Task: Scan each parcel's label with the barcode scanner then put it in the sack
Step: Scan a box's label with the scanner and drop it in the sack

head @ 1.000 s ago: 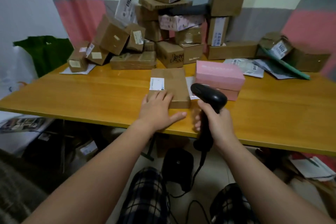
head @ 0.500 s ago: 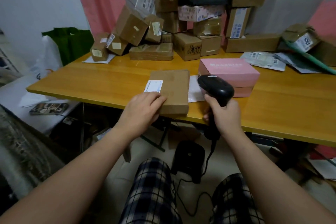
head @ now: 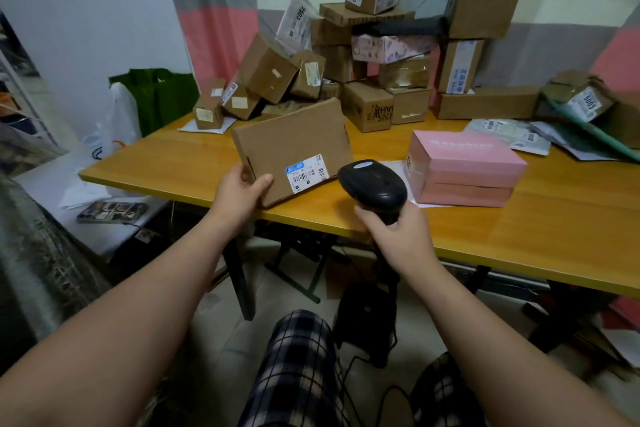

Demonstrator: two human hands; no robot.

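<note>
Upper left: we see a green bag (head: 156,94) behind the table (head: 519,229). Left of centre: our left hand (head: 239,191) grips the parcel (head: 294,146) by its lower left corner, thumb on the front face. The parcel is tilted up at the table's near edge, its label (head: 306,173) facing us. Upper centre: a pile (head: 367,73) of boxes. Centre: our right hand (head: 398,232) is curled round the handle of the scanner (head: 372,184), whose head sits just right of the label. Right: a pink box (head: 464,166) lies on the table.
</note>
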